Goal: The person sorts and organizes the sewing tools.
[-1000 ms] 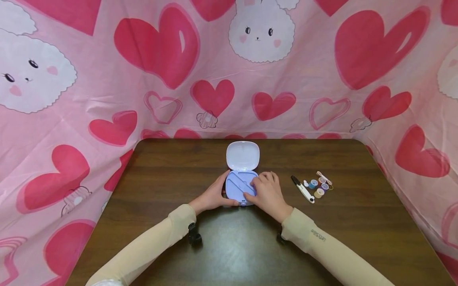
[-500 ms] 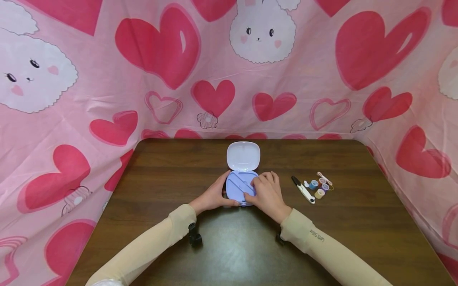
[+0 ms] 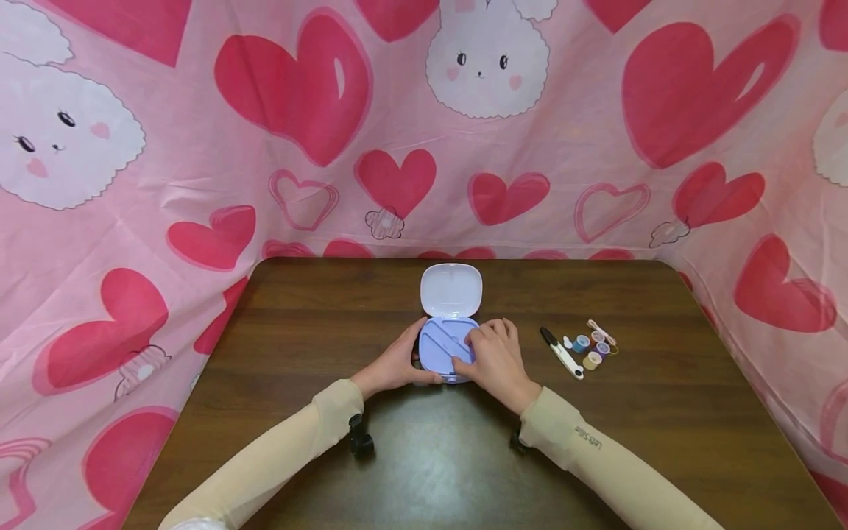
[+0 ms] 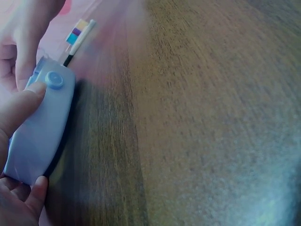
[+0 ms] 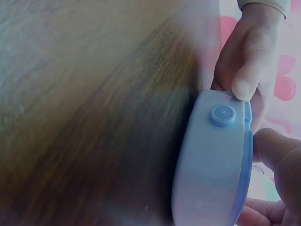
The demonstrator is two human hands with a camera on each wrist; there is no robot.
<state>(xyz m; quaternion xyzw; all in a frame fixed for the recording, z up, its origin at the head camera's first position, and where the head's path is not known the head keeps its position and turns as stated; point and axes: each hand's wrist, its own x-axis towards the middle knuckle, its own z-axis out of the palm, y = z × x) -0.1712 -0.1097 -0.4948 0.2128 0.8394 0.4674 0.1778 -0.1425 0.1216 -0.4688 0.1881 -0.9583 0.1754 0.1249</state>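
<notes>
A small lilac case (image 3: 445, 348) lies open on the dark wooden table (image 3: 311, 331), its white lid (image 3: 450, 289) tipped back toward the far edge. My left hand (image 3: 397, 362) grips the case's left side, thumb on the front wall near the round button (image 4: 54, 79). My right hand (image 3: 493, 355) holds the right side, fingers curled over the rim into the tray. The right wrist view shows the case wall (image 5: 211, 165) and its button (image 5: 222, 115) up close, with the left thumb (image 5: 249, 75) behind it.
To the right of the case lie a black-and-white pen-like tool (image 3: 560, 351) and a cluster of small thread spools (image 3: 593, 346). A pink cloth with hearts and bunnies (image 3: 318, 110) hangs around the back and sides of the table.
</notes>
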